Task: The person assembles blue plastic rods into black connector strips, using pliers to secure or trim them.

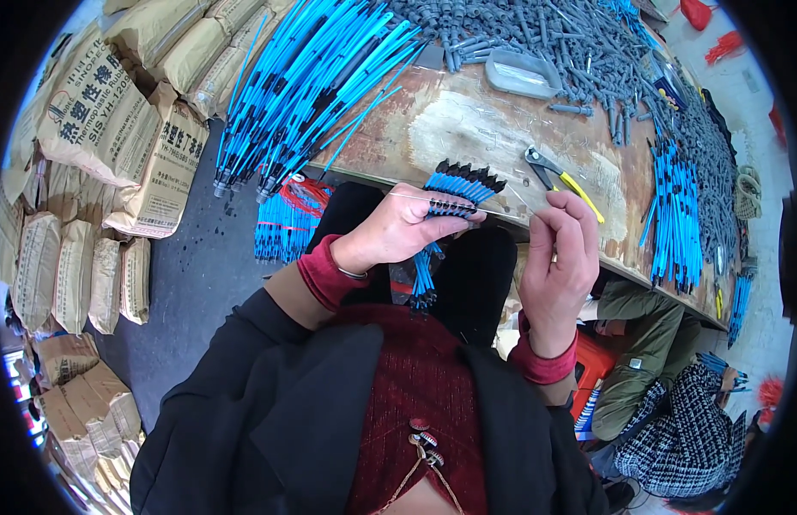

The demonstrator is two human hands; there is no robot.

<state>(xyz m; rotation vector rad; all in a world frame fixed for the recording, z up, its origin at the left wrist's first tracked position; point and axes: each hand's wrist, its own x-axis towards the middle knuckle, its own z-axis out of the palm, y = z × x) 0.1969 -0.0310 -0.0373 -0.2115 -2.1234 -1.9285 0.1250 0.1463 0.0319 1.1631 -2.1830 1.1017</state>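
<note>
My left hand (396,228) is closed around a fan of blue rods (452,186) with black tips, held just over the near edge of the wooden table. Across the row of rods runs a thin pale wire (493,212), stretching toward my right hand (560,257). The fingers of that hand are pinched together at the wire's right end, apart from the rods. Lower parts of the rods (422,276) hang beneath my left hand, over my lap. Just beyond my right hand lie cutting pliers (564,182) with yellow and black handles.
A large bundle of blue rods (308,94) lies at the table's left end, another (675,215) at the right. Grey plastic parts (578,51) are heaped behind a clear tray (523,74). Brown paper sacks (98,112) stand at left. Another person's legs (643,360) are at right.
</note>
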